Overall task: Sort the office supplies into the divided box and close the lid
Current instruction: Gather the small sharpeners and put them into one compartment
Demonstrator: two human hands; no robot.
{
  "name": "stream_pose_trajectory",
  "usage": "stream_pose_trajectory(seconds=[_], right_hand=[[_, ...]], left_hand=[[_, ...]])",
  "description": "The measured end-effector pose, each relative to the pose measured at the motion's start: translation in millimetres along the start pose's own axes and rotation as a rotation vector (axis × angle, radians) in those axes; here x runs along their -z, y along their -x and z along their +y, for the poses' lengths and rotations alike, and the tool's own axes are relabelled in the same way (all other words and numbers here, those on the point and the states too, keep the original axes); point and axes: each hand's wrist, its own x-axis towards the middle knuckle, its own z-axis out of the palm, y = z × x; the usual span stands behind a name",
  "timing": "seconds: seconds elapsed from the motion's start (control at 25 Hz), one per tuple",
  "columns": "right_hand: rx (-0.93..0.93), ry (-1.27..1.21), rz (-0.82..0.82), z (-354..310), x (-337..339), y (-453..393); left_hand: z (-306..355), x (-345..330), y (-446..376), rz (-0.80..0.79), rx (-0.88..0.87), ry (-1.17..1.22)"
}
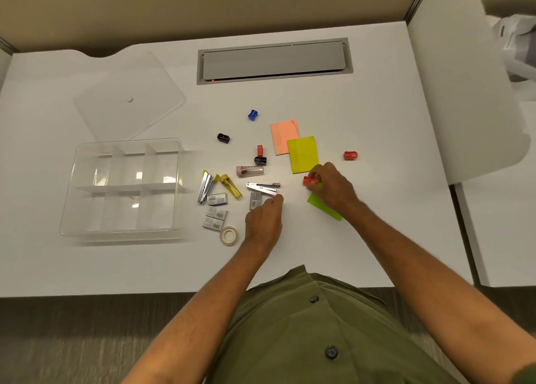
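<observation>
A small red plastic sharpener (309, 180) is pinched in the right hand (333, 189) near mid-counter. The left hand (265, 219) is narrowed onto a pink-tipped metal stapler (262, 187). The clear divided plastic box (121, 186) sits empty at the counter's (377, 238) left edge; like items are best grouped per compartment.

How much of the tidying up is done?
Hardly any. The clear box is empty, with its lid lying behind it. The right hand pinches a red sharpener; the left hand reaches a stapler. Everything else waits on the desk.
</observation>
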Motion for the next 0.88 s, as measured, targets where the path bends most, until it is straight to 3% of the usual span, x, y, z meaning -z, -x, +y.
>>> stream_pose_trajectory(seconds=[0.2, 0.28, 0.44, 0.68, 0.76, 0.88], right_hand=[[-0.256, -0.722, 0.166, 17.8, 23.0, -1.2], [-0.303, -0.829, 0.257, 28.4, 35.8, -3.1], [-0.234, -0.585, 0.399, 45.9, 57.4, -12.8], [-0.113, -0.097, 0.199, 61.5, 50.5, -32.9], [-0.1, -0.092, 0.224, 61.7, 47.1, -34.0], [-0.135, -0.175, 0.248, 62.3, 49.6, -36.6]], left_hand=[[-4.7, -3.1, -3.5, 0.005, -0.069, -0.101], [-4.0, -4.2, -3.2, 0.015, -0.074, -0.128], [-4.2, -4.6, -2.8, 0.02, -0.09, -0.198], [-11.0, -2.7, -8.1, -0.033, -0.1, -0.221], [-11.4, -1.5, -10.7, -0.033, -0.087, -0.126], [-9.4, 5.6, -14.9, 0.008, 0.029, 0.271]])
